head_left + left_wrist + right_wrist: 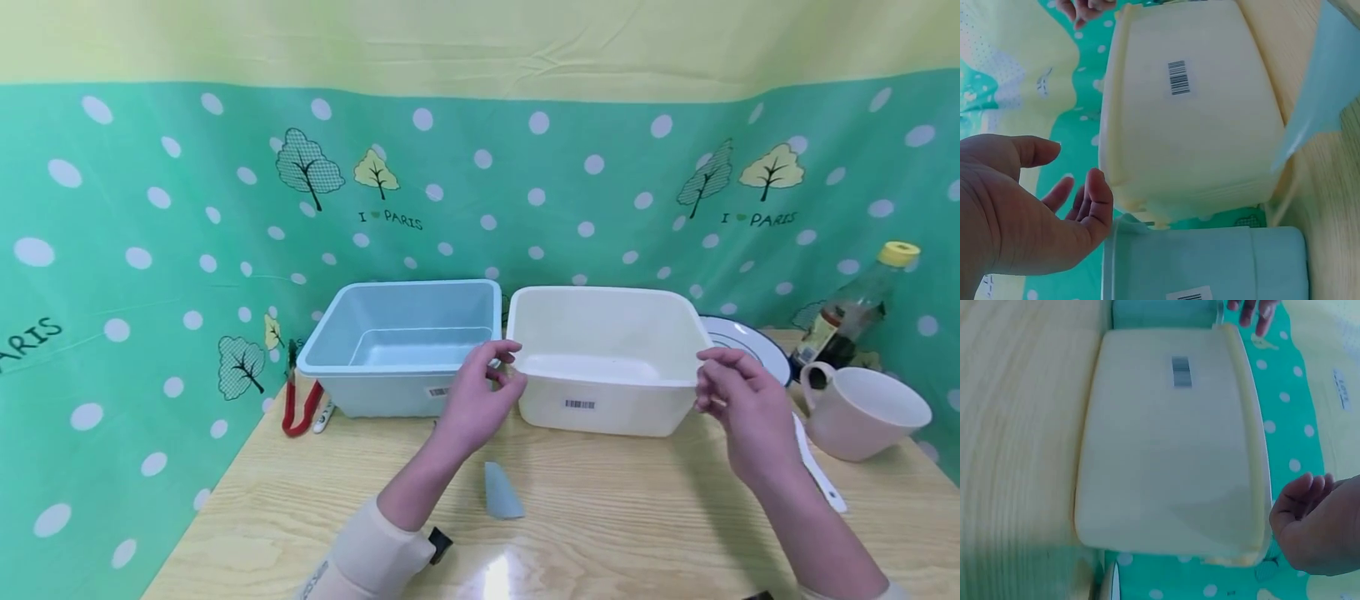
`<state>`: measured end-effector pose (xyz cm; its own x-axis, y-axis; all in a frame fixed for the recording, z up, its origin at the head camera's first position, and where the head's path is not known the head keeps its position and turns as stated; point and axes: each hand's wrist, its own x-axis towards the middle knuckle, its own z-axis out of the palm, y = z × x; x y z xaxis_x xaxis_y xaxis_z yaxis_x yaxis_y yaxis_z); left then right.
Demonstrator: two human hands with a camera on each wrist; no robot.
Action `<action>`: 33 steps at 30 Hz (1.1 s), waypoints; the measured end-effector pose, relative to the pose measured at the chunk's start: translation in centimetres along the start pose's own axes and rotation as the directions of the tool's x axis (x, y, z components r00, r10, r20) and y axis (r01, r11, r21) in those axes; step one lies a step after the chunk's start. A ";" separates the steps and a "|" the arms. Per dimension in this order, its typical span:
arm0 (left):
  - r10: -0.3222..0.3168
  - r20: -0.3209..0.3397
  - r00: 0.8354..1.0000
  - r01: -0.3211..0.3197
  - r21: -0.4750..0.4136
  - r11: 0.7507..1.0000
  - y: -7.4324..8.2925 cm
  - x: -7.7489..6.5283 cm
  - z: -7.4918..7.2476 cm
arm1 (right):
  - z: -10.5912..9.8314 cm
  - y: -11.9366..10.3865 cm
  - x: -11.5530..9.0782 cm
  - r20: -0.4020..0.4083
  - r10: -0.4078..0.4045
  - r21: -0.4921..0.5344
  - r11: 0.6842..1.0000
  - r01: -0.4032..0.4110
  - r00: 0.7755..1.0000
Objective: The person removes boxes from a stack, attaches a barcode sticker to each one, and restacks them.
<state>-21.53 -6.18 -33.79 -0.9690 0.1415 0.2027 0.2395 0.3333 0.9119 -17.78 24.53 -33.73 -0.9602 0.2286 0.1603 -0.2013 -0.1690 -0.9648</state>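
A white plastic bin [611,404] with a barcode label stands upright on the table, its inside bare. Close to its left rim is my left hand [480,396], thumb and fingers apart with nothing between them, as the left wrist view also shows. My right hand [1316,525] is at the bin's right rim, fingers loosely bent, with no rim visible between them. To the left of the white bin stands a light blue bin [397,392], also bare inside; my left hand overlaps its near right corner in the head view.
A pale blue piece [502,493] lies on the table in front. At left are red-handled pliers [300,417]. On the right are a plate [750,342], a pink mug [866,417], a white utensil handle [821,475] and a yellow-capped bottle [851,312]. A patterned curtain [480,192] hangs behind.
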 end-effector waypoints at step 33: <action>-0.052 0.038 0.998 0.051 0.021 0.998 0.2 -1.0 0.8 | -6.6 0.3 4.0 0.194 0.211 -0.701 0.713 -0.015 0.958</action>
<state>-20.43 -5.46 -34.10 -0.9770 0.1595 0.1413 0.1908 0.3596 0.9134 -20.45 31.69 -34.78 -1.0000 -0.0022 -0.0094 0.0066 0.5486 -0.8360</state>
